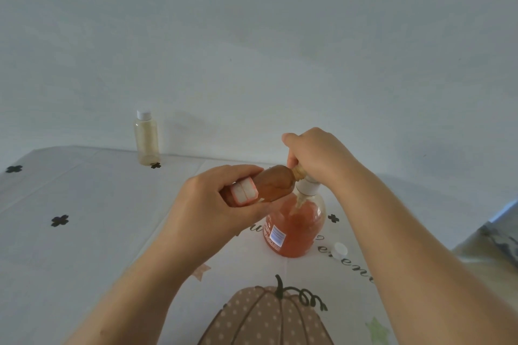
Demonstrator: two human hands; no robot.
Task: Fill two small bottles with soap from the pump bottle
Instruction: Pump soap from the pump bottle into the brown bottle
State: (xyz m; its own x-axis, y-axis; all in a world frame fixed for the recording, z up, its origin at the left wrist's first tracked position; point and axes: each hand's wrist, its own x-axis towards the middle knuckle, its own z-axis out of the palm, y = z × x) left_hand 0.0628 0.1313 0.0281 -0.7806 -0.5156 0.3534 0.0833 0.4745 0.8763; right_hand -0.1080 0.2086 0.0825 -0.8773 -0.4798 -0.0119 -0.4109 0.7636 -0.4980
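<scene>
left hand (pixel 213 204) gripped small bottle (pixel 272 183) round its lower, labelled end. it was held nearly level in the air, mouth against the spout of the pump bottle (pixel 297 230), which stood on the tablecloth (pixel 84 232). right hand (pixel 316 154) was curled over the pump bottle's head; spout itself hidden. small bottle judged light, thin plastic, easily dented, slick if soap ran down it; a mid-body hold seemed safest. pump bottle judged heavy enough to stay put under a one-handed press. second small bottle (pixel 147 140) stood capped by the wall. loose cap (pixel 340 250) lay near the pump bottle.
</scene>
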